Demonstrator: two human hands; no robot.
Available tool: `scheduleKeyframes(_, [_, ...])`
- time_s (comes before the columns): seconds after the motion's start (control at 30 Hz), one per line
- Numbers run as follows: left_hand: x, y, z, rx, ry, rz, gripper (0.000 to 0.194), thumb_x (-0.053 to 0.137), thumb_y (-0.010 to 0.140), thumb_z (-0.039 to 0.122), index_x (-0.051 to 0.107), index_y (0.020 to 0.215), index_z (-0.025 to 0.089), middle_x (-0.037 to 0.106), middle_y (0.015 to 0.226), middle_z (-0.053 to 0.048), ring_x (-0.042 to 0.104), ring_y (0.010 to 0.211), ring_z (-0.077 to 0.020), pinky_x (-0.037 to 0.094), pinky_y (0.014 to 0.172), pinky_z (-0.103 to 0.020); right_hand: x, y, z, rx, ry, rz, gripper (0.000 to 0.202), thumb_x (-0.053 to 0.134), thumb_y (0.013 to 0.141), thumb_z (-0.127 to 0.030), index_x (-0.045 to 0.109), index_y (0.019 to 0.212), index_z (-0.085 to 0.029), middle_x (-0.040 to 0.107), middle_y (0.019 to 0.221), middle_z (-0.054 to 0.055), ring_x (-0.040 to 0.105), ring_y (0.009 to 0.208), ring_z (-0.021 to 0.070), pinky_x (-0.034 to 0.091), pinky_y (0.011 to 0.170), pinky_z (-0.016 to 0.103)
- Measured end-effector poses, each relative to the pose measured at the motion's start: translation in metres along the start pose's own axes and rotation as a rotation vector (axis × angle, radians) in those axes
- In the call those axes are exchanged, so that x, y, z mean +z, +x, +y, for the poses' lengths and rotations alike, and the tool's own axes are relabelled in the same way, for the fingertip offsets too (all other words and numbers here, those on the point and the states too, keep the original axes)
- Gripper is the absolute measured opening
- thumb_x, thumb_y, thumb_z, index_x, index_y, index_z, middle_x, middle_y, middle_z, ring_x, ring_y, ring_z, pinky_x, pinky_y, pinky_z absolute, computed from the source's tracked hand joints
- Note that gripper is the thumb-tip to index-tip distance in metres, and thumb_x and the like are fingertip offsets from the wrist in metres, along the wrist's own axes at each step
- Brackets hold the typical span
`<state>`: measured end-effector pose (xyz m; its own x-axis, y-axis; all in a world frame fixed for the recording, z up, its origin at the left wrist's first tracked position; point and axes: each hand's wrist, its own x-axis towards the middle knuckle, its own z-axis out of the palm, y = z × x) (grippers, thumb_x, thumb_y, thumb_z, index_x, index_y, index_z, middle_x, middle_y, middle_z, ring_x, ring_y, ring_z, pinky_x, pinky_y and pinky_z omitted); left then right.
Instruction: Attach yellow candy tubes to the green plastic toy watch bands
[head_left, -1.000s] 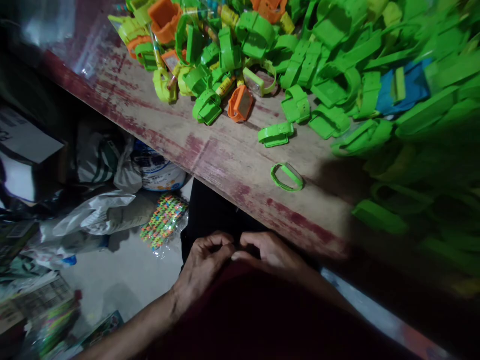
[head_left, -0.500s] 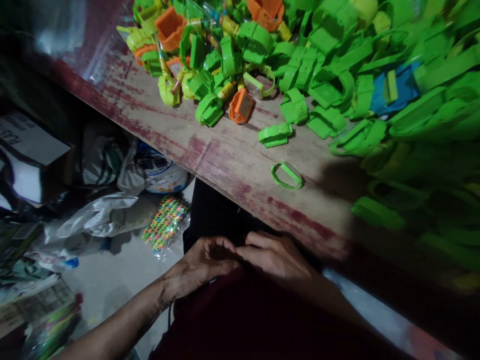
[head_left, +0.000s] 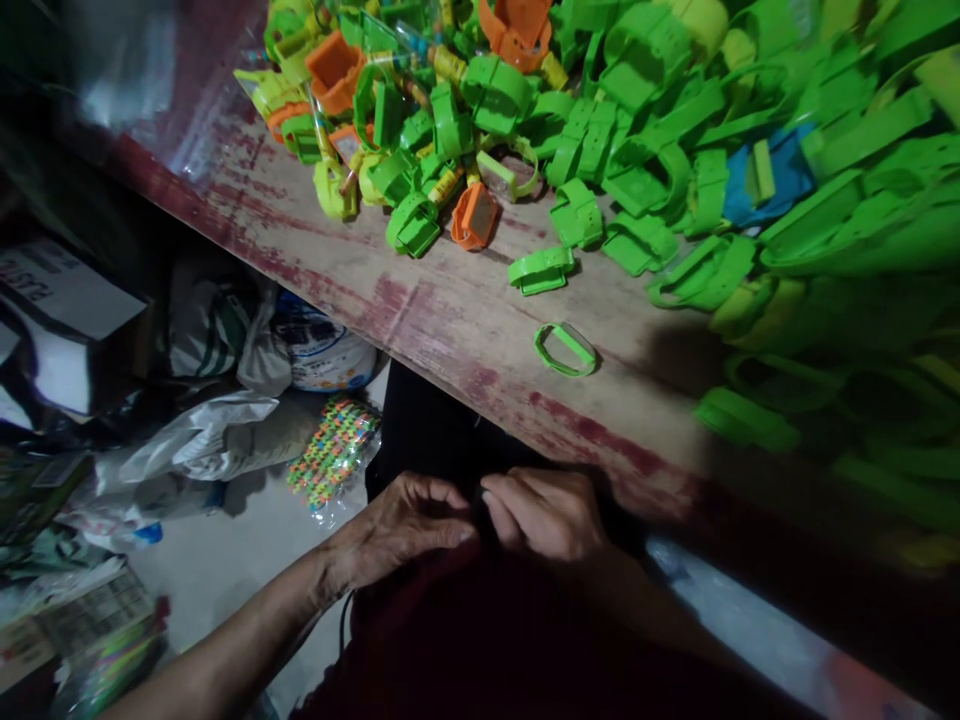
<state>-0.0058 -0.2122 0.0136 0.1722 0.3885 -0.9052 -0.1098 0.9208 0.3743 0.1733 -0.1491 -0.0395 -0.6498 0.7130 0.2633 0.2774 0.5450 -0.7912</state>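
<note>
Low over my lap, in front of the dark red shirt, my left hand [head_left: 420, 525] is curled with its thumb and fingers close together. Facing it, my right hand [head_left: 544, 515] is closed in a pinch. Something small and dark may lie between the fingertips, but it blends into the dark clothing and I cannot make it out. On the worn table [head_left: 442, 320] beyond the hands lies a single green watch-shaped plastic band [head_left: 566, 350], apart from both hands. Behind it sits another green plastic watch [head_left: 541, 270].
A large heap of green toy watches [head_left: 645, 180] covers the table's far and right parts, mixed with orange ones [head_left: 475, 215] and a blue piece [head_left: 769, 175]. On the floor at left are a bag of multicoloured pieces [head_left: 334, 455], plastic sacks [head_left: 217, 430] and a carton [head_left: 67, 285].
My right hand's fingers have curled in more and drawn slightly away from the left hand's fingertips. My left hand is nearly still. The view has shifted slightly.
</note>
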Motion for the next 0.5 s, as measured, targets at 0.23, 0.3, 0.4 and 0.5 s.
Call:
scheduleKeyframes(0.23, [0.017,-0.002,-0.011,0.004,-0.072,0.112,0.032,0.078,0.07,0.043,0.068,0.082,0.015,0.062,0.067,0.002,0.049,0.057,-0.0081,0.039,0.056,-0.019,0.012,0.001,-0.002,0.132,0.093,0.16,0.023,0.043,0.089,-0.013,0.064,0.082,-0.014,0.067,0.066,0.003,0.06,0.055,0.0119,0.042,0.054,0.024])
scheduleKeyframes(0.3, [0.023,0.001,-0.006,-0.015,-0.085,0.14,0.03,0.078,0.067,0.04,0.066,0.076,0.015,0.06,0.063,0.003,0.048,0.054,-0.0081,0.038,0.055,-0.019,0.003,0.006,-0.002,0.153,0.098,0.053,0.027,0.04,0.087,-0.01,0.066,0.085,-0.016,0.067,0.067,0.003,0.062,0.058,0.013,0.04,0.053,0.025])
scheduleKeyframes(0.4, [0.03,0.003,0.005,-0.012,-0.108,0.188,0.029,0.077,0.063,0.039,0.063,0.066,0.014,0.057,0.058,0.003,0.046,0.053,-0.0084,0.037,0.054,-0.02,-0.018,0.013,0.0,0.14,0.067,-0.326,0.028,0.046,0.078,-0.008,0.07,0.086,-0.021,0.062,0.066,0.0,0.053,0.049,0.0116,0.03,0.044,0.027])
scheduleKeyframes(0.5, [0.032,0.002,0.007,-0.017,-0.139,0.22,0.032,0.08,0.058,0.04,0.064,0.066,0.013,0.06,0.061,0.002,0.048,0.056,-0.0095,0.037,0.055,-0.021,-0.033,0.017,0.001,0.17,0.017,-0.613,0.027,0.054,0.078,-0.009,0.071,0.091,-0.026,0.063,0.084,0.0,0.053,0.057,0.0103,0.025,0.046,0.026])
